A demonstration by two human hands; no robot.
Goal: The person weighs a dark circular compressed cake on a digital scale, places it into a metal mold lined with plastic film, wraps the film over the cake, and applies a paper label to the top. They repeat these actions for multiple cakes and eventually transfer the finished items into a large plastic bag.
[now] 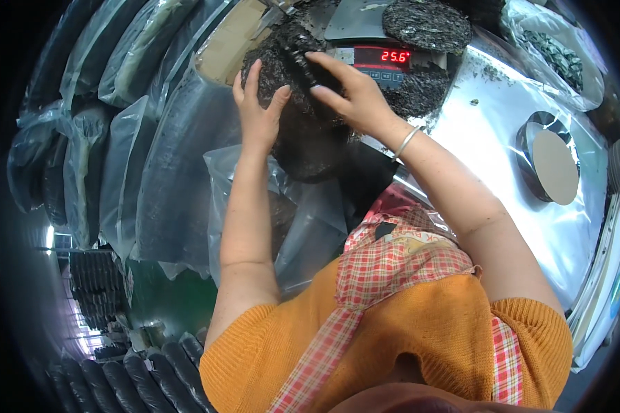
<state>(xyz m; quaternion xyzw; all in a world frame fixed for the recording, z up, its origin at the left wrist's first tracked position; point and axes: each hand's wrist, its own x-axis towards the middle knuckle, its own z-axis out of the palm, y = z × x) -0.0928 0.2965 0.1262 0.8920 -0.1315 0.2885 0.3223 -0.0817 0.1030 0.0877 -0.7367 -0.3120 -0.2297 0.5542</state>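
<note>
Dark, crinkled sheets that look like dried seaweed (303,127) lie in a rough pile in front of me, at the upper middle. My left hand (258,120) is at the pile's left side, its fingers spread and the tips touching the dark sheets. From the right, my right hand (355,96) has its thumb and forefinger at the edge of a tilted dark seaweed sheet (297,58); the other fingers are mostly hidden. Just beyond my right hand is a scale (355,20) with a lit red display. A round seaweed sheet (427,26) lies on its plate.
More seaweed (417,93) lies beside the scale's display. On the shiny metal table (475,151) at right is a round tin-like thing (554,165). An open plastic bag (551,55) of dark flakes stands at the far right. Long plastic-wrapped packs (138,55) line the left.
</note>
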